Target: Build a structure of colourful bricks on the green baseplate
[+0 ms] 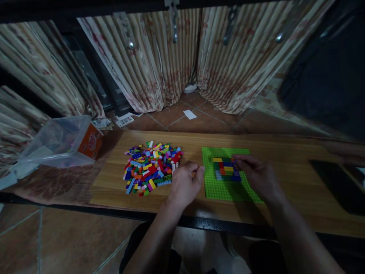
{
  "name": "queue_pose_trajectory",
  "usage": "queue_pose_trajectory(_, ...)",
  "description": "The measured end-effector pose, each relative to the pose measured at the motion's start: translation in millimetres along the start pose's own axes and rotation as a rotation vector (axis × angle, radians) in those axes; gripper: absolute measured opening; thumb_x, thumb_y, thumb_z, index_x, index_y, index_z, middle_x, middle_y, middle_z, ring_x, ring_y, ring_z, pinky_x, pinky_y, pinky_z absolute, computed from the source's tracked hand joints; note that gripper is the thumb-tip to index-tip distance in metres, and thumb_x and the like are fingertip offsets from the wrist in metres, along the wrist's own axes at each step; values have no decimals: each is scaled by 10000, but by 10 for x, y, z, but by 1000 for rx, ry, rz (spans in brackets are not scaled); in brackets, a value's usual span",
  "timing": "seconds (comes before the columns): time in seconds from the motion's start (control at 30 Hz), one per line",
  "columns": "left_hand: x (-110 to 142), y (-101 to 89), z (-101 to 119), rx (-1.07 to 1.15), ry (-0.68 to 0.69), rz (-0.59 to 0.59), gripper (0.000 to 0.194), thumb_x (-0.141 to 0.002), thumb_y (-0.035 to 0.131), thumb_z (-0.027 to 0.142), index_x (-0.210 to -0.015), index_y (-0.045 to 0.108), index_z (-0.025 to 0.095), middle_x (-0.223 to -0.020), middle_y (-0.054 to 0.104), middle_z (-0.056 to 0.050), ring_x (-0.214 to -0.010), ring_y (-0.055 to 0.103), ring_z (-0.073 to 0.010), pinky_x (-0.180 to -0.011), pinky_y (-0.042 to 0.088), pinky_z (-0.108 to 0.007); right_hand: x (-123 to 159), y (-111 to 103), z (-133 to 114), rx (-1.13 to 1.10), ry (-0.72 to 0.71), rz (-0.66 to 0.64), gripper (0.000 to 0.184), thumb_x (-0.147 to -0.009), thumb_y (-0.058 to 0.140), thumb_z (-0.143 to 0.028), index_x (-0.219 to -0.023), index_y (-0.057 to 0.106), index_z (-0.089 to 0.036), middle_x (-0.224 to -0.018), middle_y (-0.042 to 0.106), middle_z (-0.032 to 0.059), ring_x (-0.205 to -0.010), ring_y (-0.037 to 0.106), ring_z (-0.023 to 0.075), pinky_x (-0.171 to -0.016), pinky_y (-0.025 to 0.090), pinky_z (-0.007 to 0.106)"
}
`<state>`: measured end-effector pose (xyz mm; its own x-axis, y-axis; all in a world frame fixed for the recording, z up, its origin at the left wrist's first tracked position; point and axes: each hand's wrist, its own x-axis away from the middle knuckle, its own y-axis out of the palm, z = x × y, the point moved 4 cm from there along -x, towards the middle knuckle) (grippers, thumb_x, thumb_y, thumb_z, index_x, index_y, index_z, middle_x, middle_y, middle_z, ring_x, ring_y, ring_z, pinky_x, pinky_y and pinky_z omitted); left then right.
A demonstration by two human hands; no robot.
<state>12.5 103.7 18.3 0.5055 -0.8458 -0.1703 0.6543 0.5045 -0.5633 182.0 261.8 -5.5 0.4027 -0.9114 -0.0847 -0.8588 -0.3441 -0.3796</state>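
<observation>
My left hand (pixel 186 183) hovers between the loose pile of toy bricks (pixel 152 167) and the green studded baseplate (pixel 209 190). Its thumb and fingers are pinched together, and whatever small thing may be in them is too dim to name. Over the right part of the baseplate is my right hand (pixel 258 176), fingertips closed at the upper right corner of a flat block of joined bricks (pixel 227 169). That block shows yellow, red, blue, green and light blue bricks. What the right fingertips grip, if anything, is hidden.
A clear plastic box (pixel 59 142) with an orange label stands to the left. A dark flat object (pixel 339 186) lies at the right of the wooden tabletop (pixel 114 190). Another person's arm (pixel 342 150) reaches in from the right. Curtains (pixel 148 61) hang behind.
</observation>
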Motion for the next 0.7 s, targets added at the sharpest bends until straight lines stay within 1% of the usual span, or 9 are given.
queue_pose_trajectory(0.1, 14, 183, 40, -102, 62, -87, 276, -915, 504, 265, -659, 553, 176, -706, 582, -2, -686, 548, -128, -669, 394, -252, -34, -202, 118, 127, 6, -51, 248, -753, 645, -391, -903, 751, -225, -879, 754, 40, -782, 679, 211, -710, 536, 344)
queue_pose_trajectory(0.17, 7, 278, 40, -172, 72, -116, 273, -919, 505, 261, -668, 566, 174, -732, 598, -13, -695, 563, -134, -665, 396, -255, -36, -269, 155, 207, 42, -81, 266, -737, 658, -395, -912, 747, -217, -835, 750, 36, -725, 672, 204, -671, 524, 334)
queue_pose_trajectory(0.27, -19, 379, 39, -232, 87, -148, 274, -924, 507, 257, -672, 576, 173, -750, 610, -20, -703, 576, -139, -656, 403, -254, -20, -287, 155, 230, 125, -113, 253, -715, 674, -403, -863, 732, -206, -765, 730, 23, -613, 643, 174, -579, 498, 299)
queue_pose_trajectory(0.33, -36, 420, 49, -242, 110, -161, 266, -923, 515, 249, -677, 582, 172, -768, 616, -24, -724, 584, -142, -665, 413, -251, -7, -258, 137, 212, 134, -148, 239, -710, 680, -412, -821, 722, -205, -727, 714, 12, -580, 626, 162, -552, 482, 284)
queue_pose_trajectory(0.47, -61, 466, 69, -260, 145, -167, 264, -925, 518, 241, -680, 586, 170, -760, 610, -26, -729, 579, -145, -674, 414, -253, 8, -193, 148, 238, 62, -207, 240, -736, 666, -416, -824, 736, -204, -716, 713, 13, -631, 635, 171, -603, 483, 292)
queue_pose_trajectory(0.57, -74, 492, 71, -277, 150, -175, 259, -926, 522, 251, -690, 595, 172, -745, 610, -25, -728, 577, -149, -681, 416, -260, 7, -176, 173, 302, 12, -191, 227, -758, 650, -397, -848, 753, -216, -754, 729, 19, -665, 649, 180, -650, 494, 308)
queue_pose_trajectory(0.7, -86, 508, 69, -282, 143, -180, 269, -930, 514, 265, -693, 601, 173, -754, 616, -30, -740, 583, -154, -682, 420, -265, 7, -153, 147, 344, -66, -178, 202, -769, 635, -367, -844, 758, -225, -856, 742, 37, -727, 664, 187, -715, 512, 328)
